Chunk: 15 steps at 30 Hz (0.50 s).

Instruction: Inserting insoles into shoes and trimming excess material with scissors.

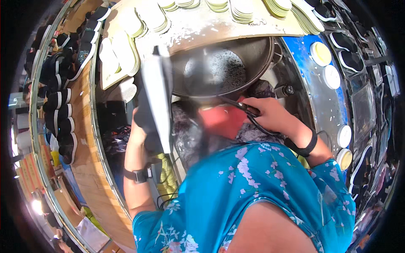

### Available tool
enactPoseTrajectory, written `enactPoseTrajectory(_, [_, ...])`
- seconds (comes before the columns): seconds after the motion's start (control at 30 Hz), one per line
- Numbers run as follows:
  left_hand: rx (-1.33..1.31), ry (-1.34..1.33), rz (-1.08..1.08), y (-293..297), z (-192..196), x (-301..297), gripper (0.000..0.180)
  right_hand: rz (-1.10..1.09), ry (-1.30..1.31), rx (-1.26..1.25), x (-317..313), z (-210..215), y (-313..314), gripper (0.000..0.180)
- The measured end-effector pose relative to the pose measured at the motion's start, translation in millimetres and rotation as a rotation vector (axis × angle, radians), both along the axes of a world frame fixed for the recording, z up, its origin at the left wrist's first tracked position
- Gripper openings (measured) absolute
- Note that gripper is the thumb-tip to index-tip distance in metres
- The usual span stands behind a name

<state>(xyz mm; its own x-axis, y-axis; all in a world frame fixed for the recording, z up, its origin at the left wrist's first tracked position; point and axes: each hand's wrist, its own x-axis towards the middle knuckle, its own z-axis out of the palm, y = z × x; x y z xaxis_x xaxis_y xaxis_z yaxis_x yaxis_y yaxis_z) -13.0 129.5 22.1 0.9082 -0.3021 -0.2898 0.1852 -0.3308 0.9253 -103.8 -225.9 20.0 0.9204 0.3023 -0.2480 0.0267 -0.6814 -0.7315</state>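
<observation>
Head view: right hand [270, 114] grips black tool [247, 110] beside dark pan [223, 69].

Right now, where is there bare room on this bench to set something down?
Little. A pale bare strip of the bench top lies between the stacked insoles and the dark round pan. The left shelf of black soles is crowded.

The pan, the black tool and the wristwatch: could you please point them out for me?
pan [219, 67], head view, on its dark inner surface.
black tool [242, 107], head view, on its handle by the right hand.
wristwatch [137, 175], head view, on its strap.
</observation>
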Motion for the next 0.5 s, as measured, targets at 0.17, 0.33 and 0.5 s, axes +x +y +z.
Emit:
enactPoseTrajectory(0.17, [-0.612,0.141,0.147,-8,-14,-5,0.019,0.071,-0.357,-0.003,9,-1,28,0.044])
enactPoseTrajectory(0.33, [-0.814,0.199,0.249,-29,-22,-25,0.02,0.051,-0.454,-0.084,29,8,41,0.041])
enactPoseTrajectory(0.5, [-0.865,0.246,0.283,-39,-24,-35,0.021,0.133,-0.4,-0.153,32,8,37,0.052])
